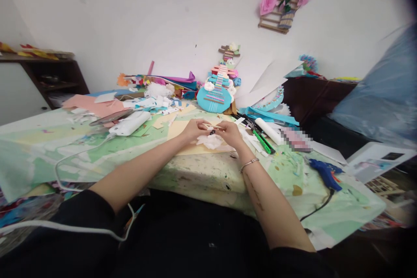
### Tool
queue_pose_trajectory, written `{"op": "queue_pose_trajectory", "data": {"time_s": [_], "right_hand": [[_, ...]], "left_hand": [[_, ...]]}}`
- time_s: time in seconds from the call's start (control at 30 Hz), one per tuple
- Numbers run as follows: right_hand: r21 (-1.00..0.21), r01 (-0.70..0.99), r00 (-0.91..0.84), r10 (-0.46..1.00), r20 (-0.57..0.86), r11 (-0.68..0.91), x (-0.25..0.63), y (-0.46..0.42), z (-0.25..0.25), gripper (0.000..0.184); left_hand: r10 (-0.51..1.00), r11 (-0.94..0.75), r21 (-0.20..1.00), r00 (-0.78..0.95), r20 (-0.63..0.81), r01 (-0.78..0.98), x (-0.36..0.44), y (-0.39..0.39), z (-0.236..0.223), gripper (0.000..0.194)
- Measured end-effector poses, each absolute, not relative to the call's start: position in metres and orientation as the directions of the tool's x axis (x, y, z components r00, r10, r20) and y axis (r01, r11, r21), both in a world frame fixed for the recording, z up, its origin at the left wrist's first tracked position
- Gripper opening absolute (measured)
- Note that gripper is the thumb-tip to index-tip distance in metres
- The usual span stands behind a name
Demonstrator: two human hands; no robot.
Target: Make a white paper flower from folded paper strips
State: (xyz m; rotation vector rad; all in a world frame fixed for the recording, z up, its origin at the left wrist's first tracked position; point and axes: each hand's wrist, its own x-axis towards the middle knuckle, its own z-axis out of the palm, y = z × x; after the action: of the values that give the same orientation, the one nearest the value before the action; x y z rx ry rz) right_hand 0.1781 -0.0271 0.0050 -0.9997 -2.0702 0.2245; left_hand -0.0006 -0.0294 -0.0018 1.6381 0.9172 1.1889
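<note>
My left hand (pixel 195 129) and my right hand (pixel 230 133) meet over the middle of the table, fingers closed in a pinch. Between their fingertips runs a thin pale stick (pixel 212 127); its material is too small to tell. Just below the fingers lie crumpled, petal-like white paper pieces (pixel 211 142), on a sheet of yellow paper (pixel 177 132). A small dark spot shows near my right fingertips, and I cannot make out what it is. Beside my right hand are white paper strips (pixel 252 139) and a green marker (pixel 261 141).
A blue glue gun (pixel 325 173) with a black cord lies to the right. A white power bank (pixel 130 123) trails a white cable at left. Behind the hands stands a blue paper guitar (pixel 215 97). White rolled paper (pixel 269 131) and paper scraps (pixel 97 106) crowd both sides.
</note>
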Motion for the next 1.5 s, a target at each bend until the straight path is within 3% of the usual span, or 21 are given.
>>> {"op": "queue_pose_trajectory", "data": {"time_s": [0.17, 0.63, 0.9, 1.5], "right_hand": [[-0.544, 0.554, -0.347, 0.769, 0.537, 0.630, 0.1761, -0.0315, 0.0077, 0.013], [-0.506, 0.612, -0.338, 0.780, 0.527, 0.608, 0.1762, -0.0322, 0.0073, 0.015], [-0.497, 0.632, -0.328, 0.786, 0.524, 0.595, 0.1758, -0.0337, 0.0079, 0.021], [-0.457, 0.654, -0.344, 0.775, 0.530, 0.603, 0.1771, -0.0337, 0.0066, 0.020]], "left_hand": [[0.910, -0.334, 0.942, 0.274, 0.311, 0.042, -0.0003, -0.0309, -0.0012, 0.034], [0.865, -0.404, 0.912, 0.351, 0.358, 0.067, -0.0029, -0.0296, -0.0012, 0.038], [0.869, -0.428, 0.898, 0.319, 0.378, 0.104, -0.0043, -0.0249, -0.0026, 0.028], [0.894, -0.353, 0.930, 0.333, 0.301, 0.105, -0.0016, -0.0276, -0.0008, 0.028]]}}
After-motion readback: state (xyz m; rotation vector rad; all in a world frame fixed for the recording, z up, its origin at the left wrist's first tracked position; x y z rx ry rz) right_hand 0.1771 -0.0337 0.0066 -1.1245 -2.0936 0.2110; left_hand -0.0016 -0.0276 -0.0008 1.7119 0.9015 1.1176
